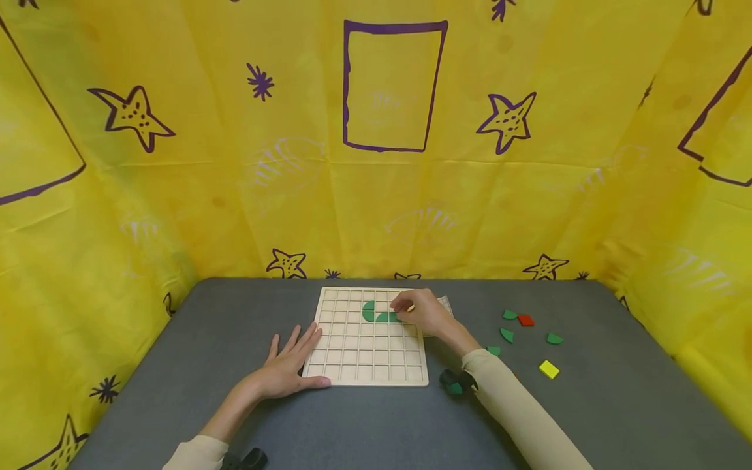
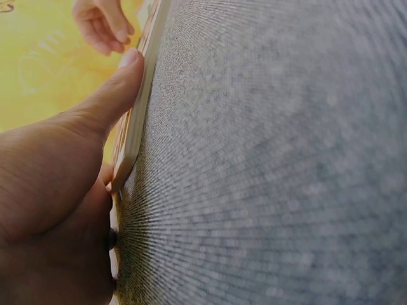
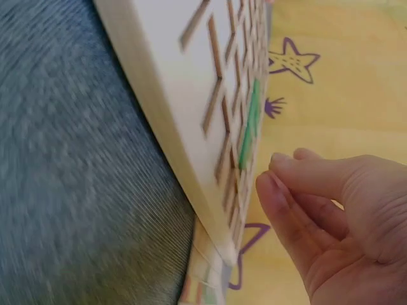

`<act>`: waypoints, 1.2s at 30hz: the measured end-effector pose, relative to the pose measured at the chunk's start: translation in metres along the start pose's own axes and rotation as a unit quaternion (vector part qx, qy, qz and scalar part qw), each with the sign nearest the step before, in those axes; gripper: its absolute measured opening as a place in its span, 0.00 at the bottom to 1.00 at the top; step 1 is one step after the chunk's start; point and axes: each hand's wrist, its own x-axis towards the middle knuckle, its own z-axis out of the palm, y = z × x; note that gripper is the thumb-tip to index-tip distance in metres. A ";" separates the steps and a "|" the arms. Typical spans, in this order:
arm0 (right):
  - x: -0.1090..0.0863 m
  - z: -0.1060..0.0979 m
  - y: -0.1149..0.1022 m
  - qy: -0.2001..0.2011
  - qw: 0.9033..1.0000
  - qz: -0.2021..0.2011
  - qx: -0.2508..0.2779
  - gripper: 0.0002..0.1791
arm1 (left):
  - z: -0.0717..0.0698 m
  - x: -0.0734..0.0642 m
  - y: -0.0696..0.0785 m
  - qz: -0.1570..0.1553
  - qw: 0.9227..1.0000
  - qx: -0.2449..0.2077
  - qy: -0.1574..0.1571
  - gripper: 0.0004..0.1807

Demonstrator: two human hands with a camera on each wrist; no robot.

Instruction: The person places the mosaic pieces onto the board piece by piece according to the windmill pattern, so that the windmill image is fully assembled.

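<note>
Reading my feed from the left, I have the left hand (image 1: pixel 284 372) with its fingers spread along the side of the wooden board (image 1: pixel 349 357), thumb at the near edge — steadying it, I judge, rather than clasping. That board lies flat on the bench (image 1: pixel 352 427) between the two hands, its grid close to square, so no clear long axis guides me. In its far part sit green tiles (image 1: pixel 368 312): a rounded shape running away from me, another lying sideways beside it. They are beyond and right of the left hand; the right hand (image 1: pixel 427 315) is nearer, its fingertips just beside them. There the thumb and fingers come together above the board; whether they hide a tile I cannot tell. A card (image 1: pixel 444 302) pokes out past the far right corner. Beyond the right sleeve (image 1: pixel 523 408) lie loose green tiles (image 1: pixel 507 335), a red tile (image 1: pixel 526 320) and a yellow tile (image 1: pixel 549 369) — well apart from the left hand. I can read no brand, label or writing anywhere.
</note>
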 end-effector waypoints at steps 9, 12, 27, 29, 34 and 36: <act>-0.009 -0.017 -0.002 0.004 1.000 0.002 -0.013 0.08 | 0.001 -0.001 -0.001 -0.002 1.000 -0.006 -0.001 0.58; -0.012 -0.024 0.000 0.005 1.000 0.004 -0.011 0.09 | 0.001 -0.001 -0.001 -0.003 1.000 -0.007 -0.001 0.57; -0.032 -0.057 0.017 0.012 0.999 0.025 -0.037 0.09 | -0.001 -0.003 -0.001 0.002 1.000 -0.008 0.003 0.58; -0.036 -0.062 0.020 0.016 0.999 0.024 -0.046 0.10 | -0.001 -0.003 -0.001 0.001 1.000 -0.009 0.003 0.58; -0.048 -0.074 0.032 0.033 0.997 0.032 -0.068 0.10 | 0.000 -0.002 -0.002 0.005 1.000 -0.004 0.003 0.58; -0.054 -0.078 0.037 0.034 0.996 0.036 -0.070 0.10 | 0.001 -0.001 -0.003 0.006 1.000 -0.003 0.002 0.58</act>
